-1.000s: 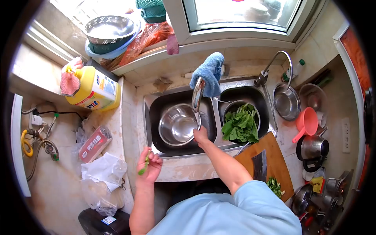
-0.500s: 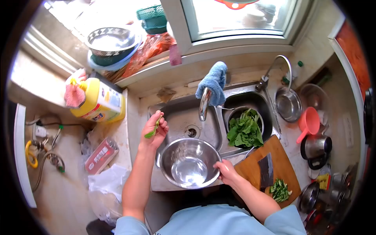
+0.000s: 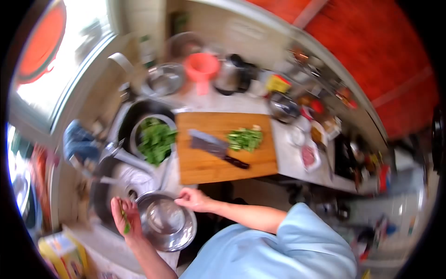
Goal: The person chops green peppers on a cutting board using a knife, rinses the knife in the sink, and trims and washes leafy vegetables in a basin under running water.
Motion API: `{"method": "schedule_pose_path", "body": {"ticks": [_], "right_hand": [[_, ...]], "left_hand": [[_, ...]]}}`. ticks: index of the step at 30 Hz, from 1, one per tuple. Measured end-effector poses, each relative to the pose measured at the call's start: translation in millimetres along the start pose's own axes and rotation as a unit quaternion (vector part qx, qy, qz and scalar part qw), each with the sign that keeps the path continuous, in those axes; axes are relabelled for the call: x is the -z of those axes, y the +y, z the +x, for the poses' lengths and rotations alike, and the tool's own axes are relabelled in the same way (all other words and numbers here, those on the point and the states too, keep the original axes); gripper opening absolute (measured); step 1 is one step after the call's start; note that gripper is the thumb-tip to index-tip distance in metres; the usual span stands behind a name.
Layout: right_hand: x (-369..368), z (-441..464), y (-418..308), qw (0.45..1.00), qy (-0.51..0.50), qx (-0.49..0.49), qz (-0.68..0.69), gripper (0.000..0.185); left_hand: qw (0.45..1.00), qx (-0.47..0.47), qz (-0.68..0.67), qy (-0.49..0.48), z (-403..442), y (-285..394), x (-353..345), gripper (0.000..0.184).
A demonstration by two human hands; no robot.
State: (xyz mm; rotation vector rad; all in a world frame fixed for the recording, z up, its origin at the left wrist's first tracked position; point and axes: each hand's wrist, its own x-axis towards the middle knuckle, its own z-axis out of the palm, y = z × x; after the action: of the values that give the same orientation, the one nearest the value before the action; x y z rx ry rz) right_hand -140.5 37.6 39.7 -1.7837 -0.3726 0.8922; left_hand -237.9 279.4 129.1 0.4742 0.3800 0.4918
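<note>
A steel bowl (image 3: 167,218) is in front of me at the sink's near edge, with a little shine at its bottom. My right hand (image 3: 193,200) pinches the bowl's rim on its right side. Beside the bowl's left side, my left hand (image 3: 126,217) holds a small green leaf (image 3: 124,218) between thumb and fingers. Leafy greens (image 3: 155,140) fill a pot in the far sink basin. On the wooden cutting board (image 3: 200,169) lie a cleaver (image 3: 208,143) and a pile of chopped greens (image 3: 245,139).
A red dipper (image 3: 202,67), a steel basin (image 3: 165,79) and a kettle (image 3: 228,74) stand behind the board. The faucet with a blue cloth (image 3: 80,141) is at the left. Plates, one holding meat (image 3: 308,155), sit to the right.
The view has swung to the right. The bowl came out of the sink basin toward me, with my right hand on its rim. My left hand still holds the leaf.
</note>
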Motion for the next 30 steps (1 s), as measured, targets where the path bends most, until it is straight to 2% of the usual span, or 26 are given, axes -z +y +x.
{"method": "schedule_pose_path", "body": {"ticks": [4, 6, 9, 13, 16, 18, 19, 20, 22, 24, 26, 28, 30], "right_hand": [[51, -60, 24, 0.989, 0.016, -0.077, 0.124, 0.039], [89, -107, 55, 0.975, 0.095, -0.142, 0.143, 0.04], [152, -204, 130, 0.932, 0.254, -0.206, 0.157, 0.037], [216, -356, 203, 0.809, 0.419, -0.255, 0.323, 0.028], [243, -456, 287, 0.719, 0.51, -0.221, 0.417, 0.019], [257, -508, 347, 0.667, 0.535, -0.21, 0.474, 0.016], [265, -529, 380, 0.642, 0.544, -0.204, 0.5, 0.015], [270, -548, 416, 0.626, 0.54, -0.177, 0.534, 0.014], [276, -595, 464, 0.595, 0.555, -0.164, 0.557, 0.015], [273, -643, 488, 0.535, 0.578, -0.155, 0.596, 0.016], [273, -684, 508, 0.48, 0.602, -0.158, 0.618, 0.018], [262, -712, 525, 0.412, 0.632, -0.168, 0.634, 0.02], [254, -737, 537, 0.375, 0.656, -0.181, 0.63, 0.02]], "left_hand": [[0.989, 0.091, 0.098, -0.071, -17, -81, -69, 0.009], [0.956, 0.164, 0.215, -0.113, -36, -128, -98, 0.011], [0.905, 0.28, 0.281, -0.155, -84, -214, -133, 0.007], [0.804, 0.395, 0.363, -0.258, -166, -340, -168, 0.009], [0.729, 0.422, 0.421, -0.336, -242, -460, -191, 0.01], [0.671, 0.431, 0.447, -0.406, -298, -554, -191, 0.01], [0.674, 0.43, 0.43, -0.42, -334, -598, -199, 0.011], [0.638, 0.413, 0.456, -0.463, -360, -649, -194, 0.013], [0.5, 0.375, 0.623, -0.47, -431, -730, -230, 0.019], [0.528, 0.402, 0.593, -0.456, -481, -831, -203, 0.019], [0.506, 0.369, 0.608, -0.488, -520, -922, -187, 0.019], [0.53, 0.358, 0.581, -0.503, -558, -998, -172, 0.017], [0.573, 0.363, 0.546, -0.492, -593, -1059, -173, 0.017]]}}
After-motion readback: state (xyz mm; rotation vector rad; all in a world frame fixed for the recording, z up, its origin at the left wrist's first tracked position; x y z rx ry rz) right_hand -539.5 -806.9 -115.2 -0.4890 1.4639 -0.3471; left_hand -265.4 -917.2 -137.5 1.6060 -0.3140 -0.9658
